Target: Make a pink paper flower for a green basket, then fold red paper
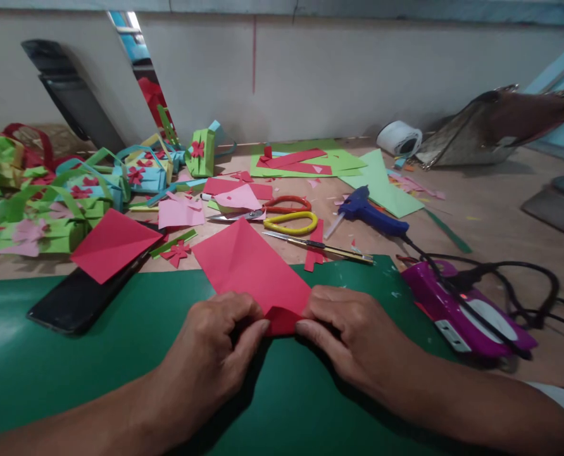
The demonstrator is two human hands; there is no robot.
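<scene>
A sheet of red paper [257, 266] is raised over the green mat [120, 373], its near corner folded up toward the middle. My left hand [219, 335] pinches the left end of that fold between thumb and curled fingers. At the right end, my right hand [343, 329] grips the same sheet in a like pinch. A faint crease runs near the sheet's far corner. Just beyond it lie scissors [291, 221] with one red and one yellow handle, and a slim cutter knife [319, 246].
Left: a second red square [115, 246] rests on a black phone [73, 304], near several small paper baskets [49, 225]. Right: a blue glue gun [371, 212] and a purple power strip [466, 310] with black cables. Behind: green sheets [310, 152], a white roll [399, 138] and a bag [490, 126].
</scene>
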